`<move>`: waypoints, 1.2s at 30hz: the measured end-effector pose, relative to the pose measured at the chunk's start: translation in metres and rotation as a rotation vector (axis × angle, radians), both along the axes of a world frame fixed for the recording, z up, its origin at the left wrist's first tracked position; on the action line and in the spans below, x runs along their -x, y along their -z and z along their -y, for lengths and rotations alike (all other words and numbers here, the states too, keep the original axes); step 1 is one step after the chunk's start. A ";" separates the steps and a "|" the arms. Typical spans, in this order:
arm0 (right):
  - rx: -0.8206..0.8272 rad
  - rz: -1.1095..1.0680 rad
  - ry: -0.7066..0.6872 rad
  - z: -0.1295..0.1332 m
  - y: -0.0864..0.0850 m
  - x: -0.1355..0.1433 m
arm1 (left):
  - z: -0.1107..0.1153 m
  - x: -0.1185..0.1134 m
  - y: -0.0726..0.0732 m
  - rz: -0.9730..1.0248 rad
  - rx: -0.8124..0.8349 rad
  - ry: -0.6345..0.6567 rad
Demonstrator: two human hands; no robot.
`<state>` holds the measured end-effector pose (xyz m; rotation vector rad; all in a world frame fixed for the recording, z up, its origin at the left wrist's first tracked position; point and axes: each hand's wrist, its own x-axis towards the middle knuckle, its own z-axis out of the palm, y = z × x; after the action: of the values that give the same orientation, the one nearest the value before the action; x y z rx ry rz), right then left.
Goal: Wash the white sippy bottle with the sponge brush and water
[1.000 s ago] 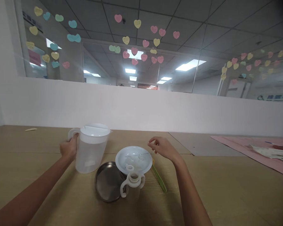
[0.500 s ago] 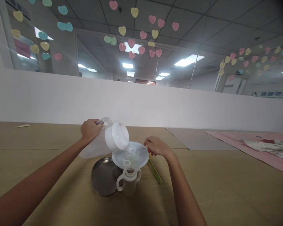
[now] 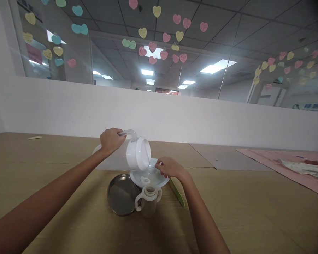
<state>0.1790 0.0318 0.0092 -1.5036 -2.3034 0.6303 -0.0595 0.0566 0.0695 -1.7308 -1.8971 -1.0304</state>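
Left hand [image 3: 111, 141]: fingers wrapped round the handle of the translucent pitcher [image 3: 119, 158]. Pitcher now lies tipped nearly on its side, white lid toward the bowl [image 3: 162, 180], lid edge over the bowl's left part; 1.0 s ago it stood upright left of the bowl. Tilt much as 0.5 s ago.

Right hand [image 3: 171, 167]: shifted in from beyond the bowl's right rim, fingertips now above its inside. Fingers bent, close together; cannot tell whether they pinch anything.

Bowl unmoved on the table [image 3: 241, 215], a white ring [image 3: 145, 180] at its near side. Toward the table's near edge: 2-handled bottle [image 3: 148, 207], upright, mouth uncovered; metal tray [image 3: 123, 198] to its left. Green strip [image 3: 177, 194] beside the bowl. Pink cloth [image 3: 262, 162] toward the table's far right corner.
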 end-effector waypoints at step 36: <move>0.129 0.004 -0.025 0.000 -0.001 -0.010 | 0.015 0.002 -0.025 -0.037 -0.046 0.012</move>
<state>0.1892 0.0323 0.0099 -1.5347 -2.3279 0.7969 -0.0614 0.0412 0.0947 -1.7262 -1.8285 -1.0305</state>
